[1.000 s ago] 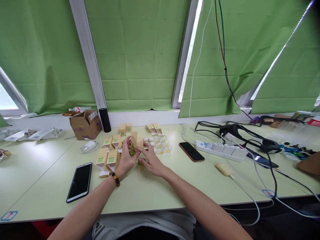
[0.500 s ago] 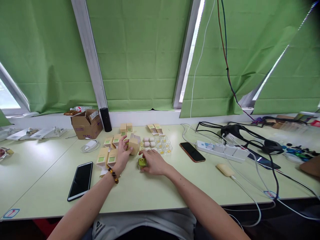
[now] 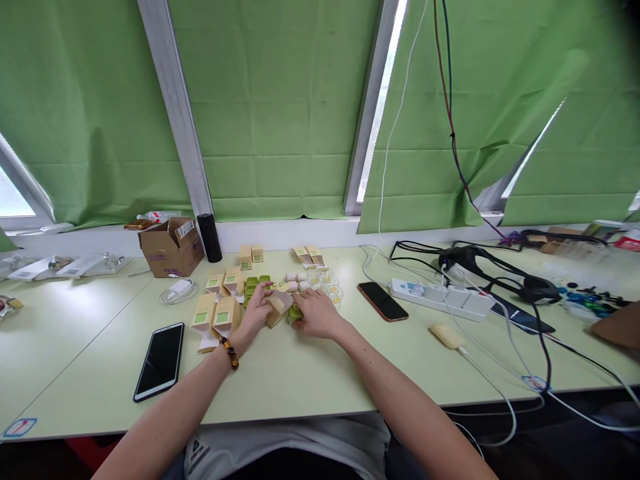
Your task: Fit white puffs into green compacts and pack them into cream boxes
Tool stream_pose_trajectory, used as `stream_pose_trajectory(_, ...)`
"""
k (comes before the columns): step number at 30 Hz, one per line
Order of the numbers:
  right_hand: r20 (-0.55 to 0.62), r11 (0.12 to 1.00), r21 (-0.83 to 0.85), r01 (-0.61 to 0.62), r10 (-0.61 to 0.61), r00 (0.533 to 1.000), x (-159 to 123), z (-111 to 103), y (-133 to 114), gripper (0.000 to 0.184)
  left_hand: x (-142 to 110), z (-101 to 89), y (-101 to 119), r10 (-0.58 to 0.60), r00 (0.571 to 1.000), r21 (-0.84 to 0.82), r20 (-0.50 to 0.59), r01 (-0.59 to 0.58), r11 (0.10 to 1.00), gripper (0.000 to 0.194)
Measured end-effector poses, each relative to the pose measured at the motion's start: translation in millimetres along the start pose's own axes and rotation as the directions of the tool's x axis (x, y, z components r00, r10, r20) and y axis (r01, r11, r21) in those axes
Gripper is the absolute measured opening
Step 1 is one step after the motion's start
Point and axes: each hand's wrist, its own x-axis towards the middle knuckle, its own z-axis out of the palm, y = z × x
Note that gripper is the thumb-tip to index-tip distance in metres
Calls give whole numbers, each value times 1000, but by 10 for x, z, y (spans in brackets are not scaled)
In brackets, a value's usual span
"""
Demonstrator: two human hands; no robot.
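My left hand [image 3: 256,312], with a beaded bracelet at the wrist, is closed on a small kraft paper box [image 3: 275,312] that is tilted, its open end and flap turned to the right. In my right hand [image 3: 319,315] is a small jar with a green top [image 3: 295,313], partly covered by the fingers and right beside the box's opening. Just behind my left hand are several green caps [image 3: 251,288]. Pale cylinders [image 3: 291,277] lie beyond the box, and several clear glass jars [image 3: 331,287] stand behind my right hand.
Several kraft boxes [image 3: 227,317] stand left of my left hand, with more small boxes [image 3: 250,256] and flat pieces [image 3: 309,257] at the back. Phones lie to the left [image 3: 159,361] and right [image 3: 383,301]. A power strip [image 3: 440,299] with trailing cables occupies the right side.
The box in my left hand has tipped over toward the right and come nearer. My right hand has lifted the green-topped jar to the box's opening. Green caps behind my left hand now show.
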Motion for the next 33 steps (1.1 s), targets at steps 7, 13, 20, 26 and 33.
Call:
stream_pose_trajectory(7, 3, 998, 66, -12, 11, 1000, 2, 14, 7, 59, -23, -23, 74, 268, 957, 189, -109, -245, 951, 58)
stream_pose_trajectory(13, -3, 996, 84, -15, 15, 1000, 0, 3, 19, 61, -80, 11, 147, 373, 908, 429, -190, -265, 864, 40)
stream_pose_trajectory(20, 11, 994, 104, -32, 31, 999, -8, -58, 44, 59, -95, 27, 118, 376, 912, 429, -164, -277, 860, 38)
stream_pose_trajectory(26, 12, 993, 117, -34, 33, 999, -9, -60, 61, 56, -133, 59, 148, 399, 907, 482, -131, -294, 825, 35)
stream_pose_trajectory(33, 22, 985, 161, -55, 52, 998, -19, -116, 99, 40, -120, 52, 136, 306, 948, 429, -88, -241, 870, 36)
